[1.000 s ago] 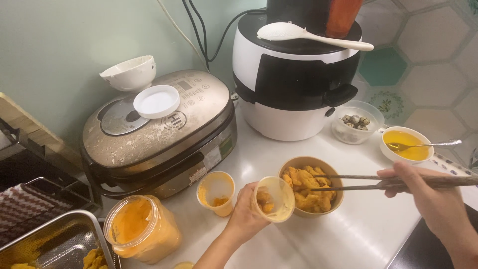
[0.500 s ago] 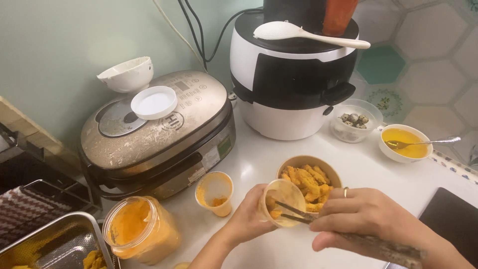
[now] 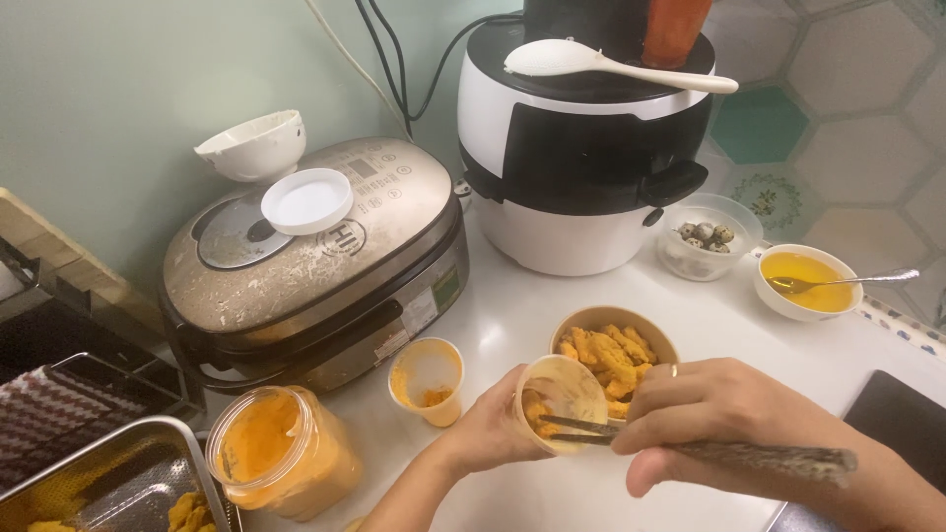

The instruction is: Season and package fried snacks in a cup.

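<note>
Chopsticks (image 3: 709, 448) in right hand's (image 3: 729, 419) closed grip, tips inside small cup (image 3: 562, 399) clasped by left hand (image 3: 493, 433).

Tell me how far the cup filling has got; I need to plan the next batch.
One small cup stands on the counter with only a little yellow food in it. In hand: the left hand tilts a second cup while the right hand works chopsticks inside it. Left: the brown bowl beside them is well filled with yellow pieces.
</note>
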